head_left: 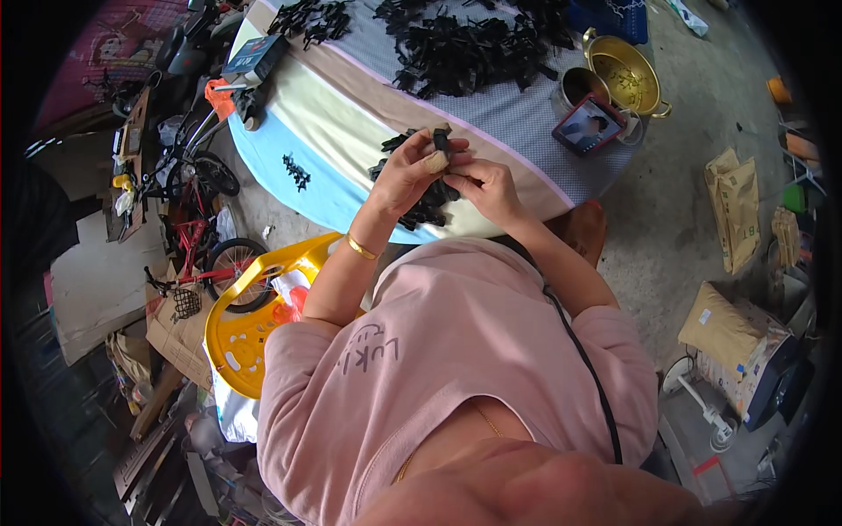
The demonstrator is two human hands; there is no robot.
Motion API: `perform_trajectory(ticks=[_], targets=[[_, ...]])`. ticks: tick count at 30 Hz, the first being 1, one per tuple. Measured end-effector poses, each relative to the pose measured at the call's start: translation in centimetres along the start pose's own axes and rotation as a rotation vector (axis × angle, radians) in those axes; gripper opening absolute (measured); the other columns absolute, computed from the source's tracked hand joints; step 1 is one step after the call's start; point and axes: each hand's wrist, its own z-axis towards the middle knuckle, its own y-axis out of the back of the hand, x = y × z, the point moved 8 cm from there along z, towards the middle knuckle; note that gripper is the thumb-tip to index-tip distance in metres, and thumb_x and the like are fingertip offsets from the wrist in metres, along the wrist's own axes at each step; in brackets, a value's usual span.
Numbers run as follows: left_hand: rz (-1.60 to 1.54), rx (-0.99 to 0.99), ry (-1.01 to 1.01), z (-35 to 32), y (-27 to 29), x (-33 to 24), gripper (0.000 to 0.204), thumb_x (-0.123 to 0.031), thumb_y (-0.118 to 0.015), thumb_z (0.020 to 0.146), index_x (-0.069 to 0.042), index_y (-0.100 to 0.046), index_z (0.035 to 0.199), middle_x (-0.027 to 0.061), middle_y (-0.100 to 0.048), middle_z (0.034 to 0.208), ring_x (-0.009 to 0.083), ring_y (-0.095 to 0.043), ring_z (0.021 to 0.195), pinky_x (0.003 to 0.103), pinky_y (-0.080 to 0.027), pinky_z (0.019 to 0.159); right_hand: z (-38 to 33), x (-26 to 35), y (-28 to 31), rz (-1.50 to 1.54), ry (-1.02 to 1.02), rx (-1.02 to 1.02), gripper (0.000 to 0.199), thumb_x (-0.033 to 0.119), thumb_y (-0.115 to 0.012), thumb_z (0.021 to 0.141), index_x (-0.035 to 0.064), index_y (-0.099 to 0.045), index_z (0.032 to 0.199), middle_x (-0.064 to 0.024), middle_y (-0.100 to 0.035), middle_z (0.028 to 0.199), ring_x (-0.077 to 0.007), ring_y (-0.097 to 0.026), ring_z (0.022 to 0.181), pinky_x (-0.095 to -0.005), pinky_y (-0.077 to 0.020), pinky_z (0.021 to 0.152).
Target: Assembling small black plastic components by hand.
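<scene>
Above the near edge of the cloth-covered table (338, 92), my left hand (403, 178) pinches a small black strip-like piece (440, 138) upright between thumb and fingers. A tan wrap covers one of its fingertips. Close beside it, my right hand (491, 193) has its thumb and fingers pressed together; what lies between them is too small to make out. A heap of similar black pieces (430, 210) sits beneath both hands, partly hidden by them. Farther back spreads a large black pile (465, 53), and a small black cluster (296, 173) lies to the left.
At the table's right stand a phone (588, 127), a metal cup (582, 85) and a gold-coloured pot (627, 74). A dark box (255, 58) is at the back left. A yellow plastic chair (230, 337) and a red bicycle (191, 237) are on the left; a paper sack (733, 210) lies right.
</scene>
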Motion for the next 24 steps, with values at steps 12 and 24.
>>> perform_trajectory(ticks=[12, 24], targets=[[0.295, 0.065, -0.11, -2.2, -0.5, -2.2, 0.037, 0.0, -0.05, 0.084, -0.001, -0.037, 0.12, 0.0151, -0.049, 0.116, 0.0231, -0.053, 0.102, 0.034, -0.042, 0.089, -0.3, 1.8, -0.6, 0.451, -0.47, -0.063, 0.014, 0.01, -0.053, 0.086, 0.0005, -0.059, 0.093, 0.002, -0.053, 0.068, -0.0001, -0.039, 0.052, -0.0143, -0.0309, 0.046], [0.727, -0.018, -0.305, -4.5, -1.4, -3.7, 0.023, -0.001, -0.044, 0.088, 0.003, -0.034, 0.108, 0.0142, -0.05, 0.11, 0.0138, -0.055, 0.078, 0.027, -0.048, 0.071, 0.4, 3.3, -2.3, 0.252, -0.363, -0.021, 0.011, 0.01, -0.054, 0.086, -0.0005, -0.057, 0.087, 0.0003, -0.056, 0.067, -0.0031, -0.047, 0.056, -0.0168, -0.0377, 0.05]])
